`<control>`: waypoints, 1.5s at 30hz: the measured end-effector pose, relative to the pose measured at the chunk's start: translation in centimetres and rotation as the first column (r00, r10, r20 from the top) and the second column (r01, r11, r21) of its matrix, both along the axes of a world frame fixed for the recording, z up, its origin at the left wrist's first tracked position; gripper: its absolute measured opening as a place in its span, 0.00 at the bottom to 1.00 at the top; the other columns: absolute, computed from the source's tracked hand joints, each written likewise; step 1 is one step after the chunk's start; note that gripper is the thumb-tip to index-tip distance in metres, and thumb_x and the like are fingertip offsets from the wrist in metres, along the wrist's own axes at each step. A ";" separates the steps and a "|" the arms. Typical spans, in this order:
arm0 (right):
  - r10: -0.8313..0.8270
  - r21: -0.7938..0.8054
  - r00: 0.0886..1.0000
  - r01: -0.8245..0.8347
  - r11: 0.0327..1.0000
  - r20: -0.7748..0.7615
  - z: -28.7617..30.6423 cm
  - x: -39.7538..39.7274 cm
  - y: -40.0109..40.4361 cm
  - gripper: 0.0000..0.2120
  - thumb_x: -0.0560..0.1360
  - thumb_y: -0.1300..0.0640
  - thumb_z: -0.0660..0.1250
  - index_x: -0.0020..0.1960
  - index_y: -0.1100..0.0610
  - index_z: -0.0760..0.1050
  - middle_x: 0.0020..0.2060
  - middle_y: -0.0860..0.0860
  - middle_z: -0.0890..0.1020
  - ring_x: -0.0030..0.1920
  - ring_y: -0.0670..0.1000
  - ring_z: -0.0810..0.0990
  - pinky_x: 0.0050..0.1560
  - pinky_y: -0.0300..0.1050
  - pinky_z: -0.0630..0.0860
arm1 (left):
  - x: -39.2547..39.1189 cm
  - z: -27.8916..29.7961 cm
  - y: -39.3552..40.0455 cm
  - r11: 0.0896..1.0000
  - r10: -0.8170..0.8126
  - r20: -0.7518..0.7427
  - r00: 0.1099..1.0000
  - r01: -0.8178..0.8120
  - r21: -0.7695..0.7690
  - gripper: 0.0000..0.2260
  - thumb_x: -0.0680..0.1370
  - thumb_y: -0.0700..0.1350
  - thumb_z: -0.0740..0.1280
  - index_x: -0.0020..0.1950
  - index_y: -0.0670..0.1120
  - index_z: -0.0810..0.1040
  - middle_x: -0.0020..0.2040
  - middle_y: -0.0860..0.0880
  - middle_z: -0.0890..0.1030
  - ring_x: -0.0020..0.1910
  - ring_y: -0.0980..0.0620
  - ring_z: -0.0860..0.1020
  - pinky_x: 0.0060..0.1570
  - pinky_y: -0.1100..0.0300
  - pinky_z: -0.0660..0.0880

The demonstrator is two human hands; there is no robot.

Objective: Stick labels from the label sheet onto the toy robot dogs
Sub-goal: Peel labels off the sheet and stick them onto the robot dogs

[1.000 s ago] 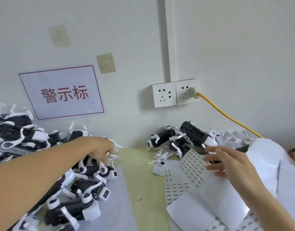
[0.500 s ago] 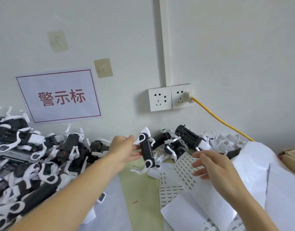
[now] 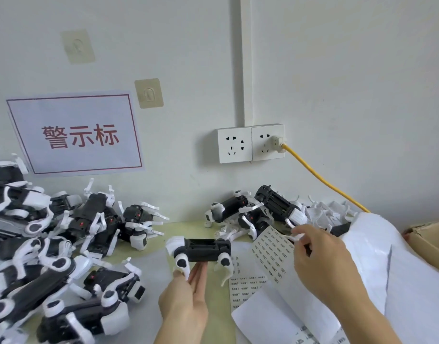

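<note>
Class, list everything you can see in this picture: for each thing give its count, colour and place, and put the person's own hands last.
held toy robot dog: one, black and white, centre, above the table
left pile of dogs: many, black and white, left
right pile of dogs: several, black and white, by the wall
label sheet: one, white, curled up, right of centre
sign: one, white, red characters, wall
sockets: two, white, wall
cable: one, yellow, plugged into the right socket
cardboard box: one, brown, far right
left hand: holds the dog
right hand: pinching at the sheet's edge
</note>
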State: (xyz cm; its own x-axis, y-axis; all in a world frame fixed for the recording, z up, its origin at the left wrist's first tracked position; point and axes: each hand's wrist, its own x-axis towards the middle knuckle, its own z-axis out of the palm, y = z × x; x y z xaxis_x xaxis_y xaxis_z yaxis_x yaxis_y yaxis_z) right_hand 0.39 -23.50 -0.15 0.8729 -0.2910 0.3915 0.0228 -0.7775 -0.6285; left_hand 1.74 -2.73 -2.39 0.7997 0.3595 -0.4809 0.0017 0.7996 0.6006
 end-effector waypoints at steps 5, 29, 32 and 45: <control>-0.083 -0.259 0.966 0.017 0.966 -0.245 -0.6 0.1 0.2 0.24 0.79 0.47 0.64 0.72 0.41 0.62 0.59 0.43 0.75 0.68 0.51 0.67 0.63 0.52 0.60 | 0.4 -0.9 1.4 0.993 -0.008 -0.099 0.995 0.020 0.119 0.11 0.85 0.35 0.55 0.66 0.34 0.69 0.60 0.33 0.75 0.50 0.41 0.83 0.61 0.48 0.75; 0.027 0.246 0.989 -0.062 0.967 0.144 -0.2 0.5 1.4 0.19 0.74 0.64 0.72 0.59 0.44 0.77 0.37 0.41 0.84 0.40 0.40 0.80 0.35 0.31 0.72 | 0.3 1.6 -2.0 0.318 0.029 0.478 0.878 -0.461 0.828 0.14 0.75 0.29 0.64 0.54 0.46 0.76 0.50 0.52 0.77 0.41 0.57 0.76 0.40 0.58 0.74; 0.056 0.476 0.980 -0.142 0.868 0.191 0.1 0.5 1.8 0.18 0.74 0.63 0.73 0.54 0.41 0.78 0.36 0.39 0.85 0.36 0.37 0.82 0.28 0.28 0.72 | 0.0 1.6 -4.4 0.432 -0.276 0.339 0.899 -0.199 0.880 0.09 0.79 0.37 0.66 0.49 0.52 0.75 0.44 0.55 0.79 0.38 0.56 0.78 0.35 0.65 0.73; 0.386 0.768 0.920 -0.300 0.566 0.075 0.1 0.4 2.7 0.08 0.74 0.61 0.72 0.51 0.52 0.86 0.47 0.54 0.88 0.51 0.56 0.86 0.62 0.65 0.76 | 0.4 1.2 -5.0 0.652 -0.527 0.232 0.818 0.214 0.727 0.06 0.79 0.40 0.70 0.45 0.47 0.86 0.43 0.50 0.87 0.44 0.50 0.86 0.44 0.61 0.81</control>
